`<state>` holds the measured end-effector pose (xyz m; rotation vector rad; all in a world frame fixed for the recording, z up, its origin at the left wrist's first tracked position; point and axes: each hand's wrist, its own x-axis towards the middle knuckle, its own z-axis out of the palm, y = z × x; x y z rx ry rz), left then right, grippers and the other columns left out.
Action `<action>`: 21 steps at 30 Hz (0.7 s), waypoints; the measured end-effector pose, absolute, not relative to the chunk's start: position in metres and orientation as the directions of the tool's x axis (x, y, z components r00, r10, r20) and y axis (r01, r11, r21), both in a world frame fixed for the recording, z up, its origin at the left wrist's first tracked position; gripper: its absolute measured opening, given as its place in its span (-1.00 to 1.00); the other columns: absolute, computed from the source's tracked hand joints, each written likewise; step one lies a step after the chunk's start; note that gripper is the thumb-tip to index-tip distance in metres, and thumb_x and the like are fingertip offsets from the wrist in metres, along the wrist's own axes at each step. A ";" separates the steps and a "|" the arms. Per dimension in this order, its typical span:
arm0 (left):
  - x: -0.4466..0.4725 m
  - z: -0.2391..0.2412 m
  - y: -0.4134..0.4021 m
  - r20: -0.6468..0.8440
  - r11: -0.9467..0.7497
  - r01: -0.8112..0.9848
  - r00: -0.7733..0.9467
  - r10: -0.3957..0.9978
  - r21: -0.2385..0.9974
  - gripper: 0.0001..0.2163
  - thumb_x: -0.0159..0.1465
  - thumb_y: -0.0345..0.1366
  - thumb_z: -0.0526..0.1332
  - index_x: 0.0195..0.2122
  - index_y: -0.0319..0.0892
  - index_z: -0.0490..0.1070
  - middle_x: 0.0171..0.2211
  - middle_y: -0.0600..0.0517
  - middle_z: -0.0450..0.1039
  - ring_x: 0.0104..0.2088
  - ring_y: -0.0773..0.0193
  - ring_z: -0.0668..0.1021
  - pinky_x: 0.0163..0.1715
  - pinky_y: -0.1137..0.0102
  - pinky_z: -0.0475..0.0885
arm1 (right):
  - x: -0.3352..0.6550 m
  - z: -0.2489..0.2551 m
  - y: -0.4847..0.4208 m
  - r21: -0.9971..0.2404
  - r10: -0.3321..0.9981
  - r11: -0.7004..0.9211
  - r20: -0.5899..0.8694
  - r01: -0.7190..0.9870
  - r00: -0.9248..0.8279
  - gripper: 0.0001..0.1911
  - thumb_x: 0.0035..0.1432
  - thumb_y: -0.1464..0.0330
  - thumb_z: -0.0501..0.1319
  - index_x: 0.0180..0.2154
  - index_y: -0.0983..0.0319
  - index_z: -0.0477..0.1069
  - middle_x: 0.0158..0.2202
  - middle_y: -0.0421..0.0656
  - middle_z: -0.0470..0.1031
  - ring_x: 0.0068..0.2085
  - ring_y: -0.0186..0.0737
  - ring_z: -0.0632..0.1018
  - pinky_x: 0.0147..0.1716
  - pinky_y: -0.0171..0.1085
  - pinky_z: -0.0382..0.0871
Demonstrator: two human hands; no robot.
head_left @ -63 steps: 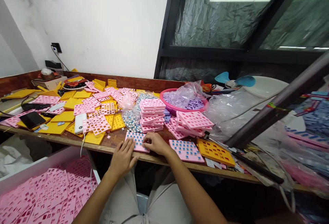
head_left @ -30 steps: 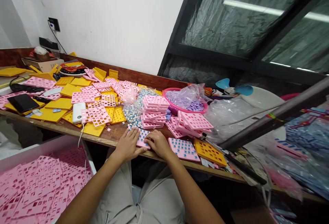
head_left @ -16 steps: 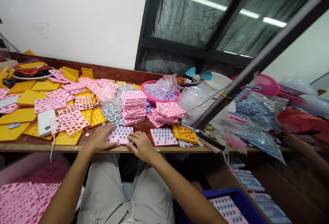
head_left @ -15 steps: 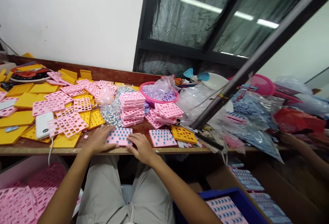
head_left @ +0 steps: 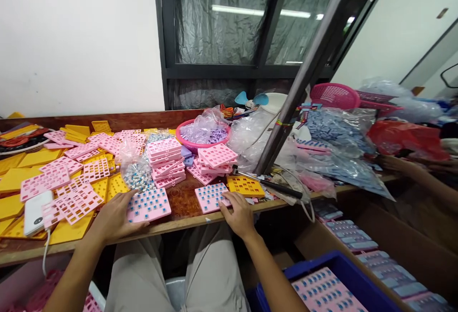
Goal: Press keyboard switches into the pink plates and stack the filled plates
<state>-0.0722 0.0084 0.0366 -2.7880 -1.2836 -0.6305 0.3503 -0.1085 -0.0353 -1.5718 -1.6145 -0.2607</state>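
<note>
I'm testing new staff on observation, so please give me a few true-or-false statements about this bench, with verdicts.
1. The left hand touches a pink board with blue pieces. True.
2. The right hand is on the yellow board. False: it is at the right edge of a second pink board.
3. Purple pieces lie in a pink basket. True.
4. The blue bin below the table holds a third pink board. True.
5. The white device lies right of both hands. False: it lies left of the left hand.
</note>
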 end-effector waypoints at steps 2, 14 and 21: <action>-0.055 0.047 -0.005 0.404 -0.674 0.718 0.571 0.714 0.175 -0.24 0.08 0.11 0.33 0.27 -0.03 0.19 0.11 -0.14 0.45 0.08 -0.12 0.50 0.07 0.07 0.44 | 0.348 -0.035 -0.108 -0.445 0.716 0.202 0.675 0.873 0.178 -0.68 0.34 0.20 0.14 0.01 0.18 0.48 -0.02 -0.03 0.55 0.04 0.01 0.50 0.09 0.02 0.37; 0.170 0.013 -0.024 0.404 -0.722 0.654 0.611 0.681 0.227 -0.21 0.14 0.24 0.23 0.24 -0.23 0.23 0.08 -0.27 0.40 0.06 -0.13 0.47 0.07 0.05 0.39 | 0.358 -0.030 -0.118 -0.502 0.681 0.261 0.701 0.825 0.211 -0.47 0.34 0.12 0.11 0.26 0.16 0.24 0.24 0.00 0.36 0.23 0.04 0.38 0.21 0.05 0.27; 0.127 0.040 0.011 0.589 -0.768 0.552 0.517 0.621 0.325 -0.42 0.27 0.05 0.23 0.24 -0.11 0.25 0.20 -0.17 0.31 0.20 0.01 0.38 0.19 0.11 0.35 | 0.354 -0.039 -0.108 -0.263 0.701 0.123 0.706 0.957 0.104 -0.50 0.29 0.10 0.17 0.21 0.07 0.35 0.28 -0.05 0.33 0.20 0.15 0.39 0.13 0.13 0.27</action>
